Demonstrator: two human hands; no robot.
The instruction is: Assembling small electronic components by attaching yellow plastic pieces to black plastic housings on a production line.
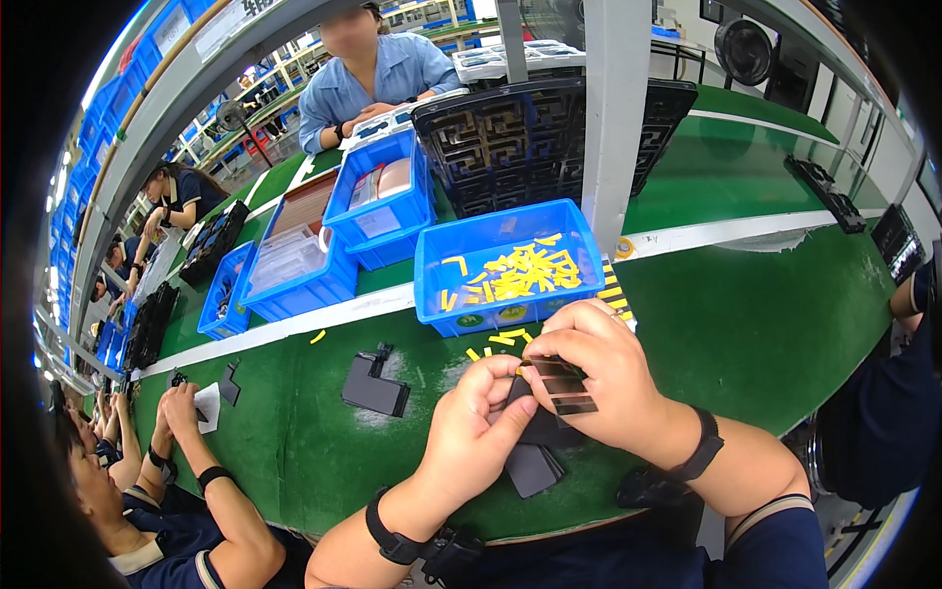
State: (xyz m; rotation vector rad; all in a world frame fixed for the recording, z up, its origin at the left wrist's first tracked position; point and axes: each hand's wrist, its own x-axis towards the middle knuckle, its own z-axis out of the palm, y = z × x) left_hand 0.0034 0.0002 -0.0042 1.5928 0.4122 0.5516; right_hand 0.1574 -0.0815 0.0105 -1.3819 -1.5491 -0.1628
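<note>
Both my hands meet above the green table. My left hand [486,417] pinches a flat black piece [521,389] between thumb and fingers. My right hand [608,368] is closed on a translucent strip with dark bands [564,388], which hangs down beside the black piece. The fingertips of both hands nearly touch, and what lies between them is partly hidden. Below them a few flat black pieces [535,469] lie overlapping on the table. To the left sits a stack of black L-shaped pieces [375,385]. Small yellow strips [508,338] lie just beyond my fingers.
A blue bin [424,285] holding many yellow pieces stands just ahead. More blue bins [339,280] stand to its left. A grey post [616,128] rises behind, beside upright black trays [500,147]. Co-workers sit at left, across, and at the right edge.
</note>
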